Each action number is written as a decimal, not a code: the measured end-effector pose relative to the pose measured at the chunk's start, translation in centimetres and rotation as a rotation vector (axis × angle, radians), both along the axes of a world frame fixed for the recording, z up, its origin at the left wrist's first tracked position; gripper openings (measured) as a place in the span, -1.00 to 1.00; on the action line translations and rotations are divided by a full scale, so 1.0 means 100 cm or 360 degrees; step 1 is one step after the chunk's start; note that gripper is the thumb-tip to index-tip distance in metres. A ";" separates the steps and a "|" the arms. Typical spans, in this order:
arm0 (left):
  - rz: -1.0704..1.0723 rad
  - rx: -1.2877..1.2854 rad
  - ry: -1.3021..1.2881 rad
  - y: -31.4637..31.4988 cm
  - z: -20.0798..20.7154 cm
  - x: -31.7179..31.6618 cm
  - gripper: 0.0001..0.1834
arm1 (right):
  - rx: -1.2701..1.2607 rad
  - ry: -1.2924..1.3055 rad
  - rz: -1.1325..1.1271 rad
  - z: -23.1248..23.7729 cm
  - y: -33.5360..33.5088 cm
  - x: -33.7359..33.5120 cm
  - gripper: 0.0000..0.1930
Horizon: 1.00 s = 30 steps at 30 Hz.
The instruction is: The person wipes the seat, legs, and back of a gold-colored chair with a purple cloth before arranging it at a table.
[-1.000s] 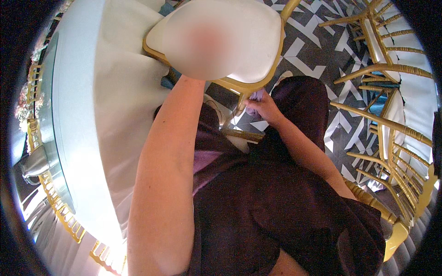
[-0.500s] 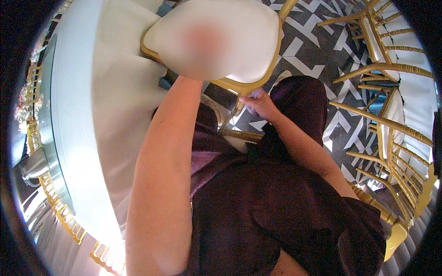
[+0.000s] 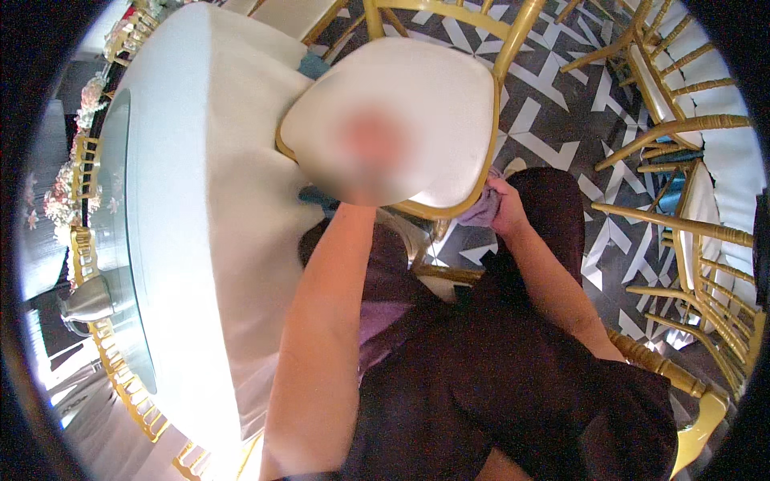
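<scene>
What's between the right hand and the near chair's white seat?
Head view: lilac cloth in the right hand, then the gold frame edging the white seat.

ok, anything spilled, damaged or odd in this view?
The left hand is lost in a round blur over the white chair seat, so its fingers can't be judged; likely an image effect, not damage. Otherwise nothing stands out: no visible spill on seat or patterned floor.
</scene>
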<state>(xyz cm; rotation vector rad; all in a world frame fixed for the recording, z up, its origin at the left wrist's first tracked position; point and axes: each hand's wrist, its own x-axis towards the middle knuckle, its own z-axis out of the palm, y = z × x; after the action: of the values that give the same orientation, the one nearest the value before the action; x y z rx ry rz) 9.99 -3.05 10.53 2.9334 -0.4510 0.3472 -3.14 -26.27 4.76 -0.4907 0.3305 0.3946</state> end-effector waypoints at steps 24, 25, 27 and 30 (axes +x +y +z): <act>-0.0125 -0.0172 0.0047 0.049 -0.015 -0.047 -0.43 | -0.0346 0.0137 0.0073 -0.036 0.021 0.019 -0.36; -0.0110 -0.0174 0.0056 0.049 -0.017 -0.048 -0.42 | -0.0352 0.0171 0.0121 -0.038 0.019 0.020 -0.38; -0.0050 -0.0177 0.0093 0.057 -0.037 -0.045 -0.42 | -0.0414 0.0163 0.0089 -0.037 0.023 0.024 -0.39; 0.0035 -0.0172 0.0152 0.070 -0.077 -0.045 -0.41 | -0.0445 0.0085 0.0106 -0.055 0.023 0.025 -0.41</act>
<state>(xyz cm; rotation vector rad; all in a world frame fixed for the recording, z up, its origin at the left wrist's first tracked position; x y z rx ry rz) 5.47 3.91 2.79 2.8369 -0.3747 0.2252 -0.65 -23.92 -0.73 -0.7668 0.4248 0.4291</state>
